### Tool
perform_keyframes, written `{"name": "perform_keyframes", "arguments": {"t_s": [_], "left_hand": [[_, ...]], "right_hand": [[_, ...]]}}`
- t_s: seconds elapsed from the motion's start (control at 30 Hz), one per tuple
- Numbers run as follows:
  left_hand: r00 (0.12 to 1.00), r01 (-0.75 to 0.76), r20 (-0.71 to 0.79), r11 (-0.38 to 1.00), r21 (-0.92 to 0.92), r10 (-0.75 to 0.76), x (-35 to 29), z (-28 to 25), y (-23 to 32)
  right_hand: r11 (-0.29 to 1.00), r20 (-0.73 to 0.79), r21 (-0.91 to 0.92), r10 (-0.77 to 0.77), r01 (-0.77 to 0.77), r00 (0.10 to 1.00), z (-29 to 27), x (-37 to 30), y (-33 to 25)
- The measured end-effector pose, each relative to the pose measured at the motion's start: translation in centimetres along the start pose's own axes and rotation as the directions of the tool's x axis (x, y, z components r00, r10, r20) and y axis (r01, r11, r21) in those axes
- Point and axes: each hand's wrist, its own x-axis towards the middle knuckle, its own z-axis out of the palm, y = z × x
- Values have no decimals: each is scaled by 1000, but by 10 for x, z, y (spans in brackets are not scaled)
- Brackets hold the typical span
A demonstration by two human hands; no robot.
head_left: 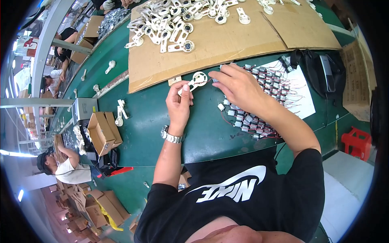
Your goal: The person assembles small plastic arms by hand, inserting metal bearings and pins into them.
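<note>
My left hand [178,101] is closed on a white plastic fan housing [198,79], a round spoked ring with a short handle, its ring end pointing up and right. The thumb presses on the handle. Just right of the ring, my right hand [239,85] is closed in a pinch on a small grey wired motor [215,79], mostly covered by the fingers. A thin red wire runs between this motor and the ring. Beneath and beyond my right hand lie rows of small grey motors [269,79] with red wires, and more motors [251,121] sit nearer me.
Flat cardboard [227,40] carries a heap of white housings [174,24]. Leftward on the green table [150,133] are loose white parts [120,112] and an open cardboard box [101,133]. A black bag [316,73] lies right; a red stool [356,142] stands beyond. Other people work at left.
</note>
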Motion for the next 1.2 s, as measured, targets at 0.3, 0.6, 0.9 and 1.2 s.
{"name": "perform_keyframes", "arguments": {"t_s": [0.3,0.6,0.9,1.2], "left_hand": [[978,-209,55,957,202,201,-14,14,0],[997,-6,74,999,-47,9,-19,16,8],[993,-29,115,999,-40,33,-17,16,5],[990,17,142,999,-35,-12,-18,15,8]], "right_hand": [[992,116,110,42,-54,992,6,-3,3],[898,284,349,170,-267,944,-7,6,-4],[996,90,86,-45,37,995,5,-2,8],[985,132,84,-159,149,978,3,-2,1]]}}
